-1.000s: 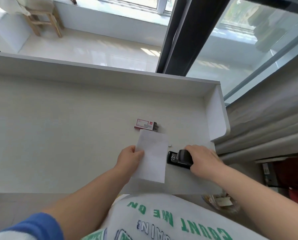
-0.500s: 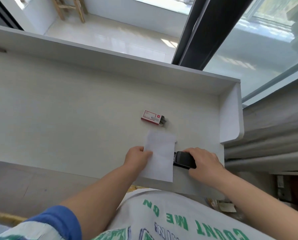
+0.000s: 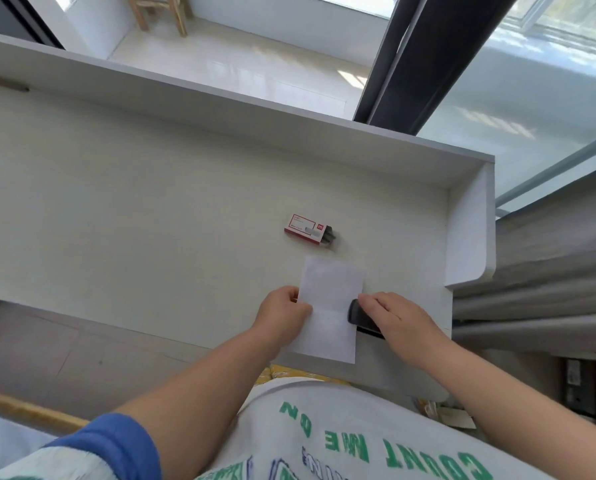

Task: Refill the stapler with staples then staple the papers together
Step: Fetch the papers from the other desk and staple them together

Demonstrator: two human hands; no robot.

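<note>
The white papers [image 3: 329, 306] lie near the front edge of the white desk [image 3: 151, 209]. My left hand [image 3: 282, 315] grips their left edge. The black stapler [image 3: 358, 315] sits at the papers' right edge, its nose over the sheet. My right hand [image 3: 398, 318] lies flat on top of the stapler and covers most of it. A small red and white staple box [image 3: 305, 227] rests just beyond the papers, with dark staples sticking out of its right end.
The desk has a raised back wall [image 3: 220, 109] and a right side panel [image 3: 469, 223]. Grey curtains [image 3: 549, 271] hang to the right. A dark window frame [image 3: 424, 57] stands behind the desk, with a wooden stool [image 3: 161, 12] on the floor beyond.
My right hand has slid the stapler left until its nose reaches over the papers' right edge, and the hand now lies flatter on top. The camera has tilted and shifted.
</note>
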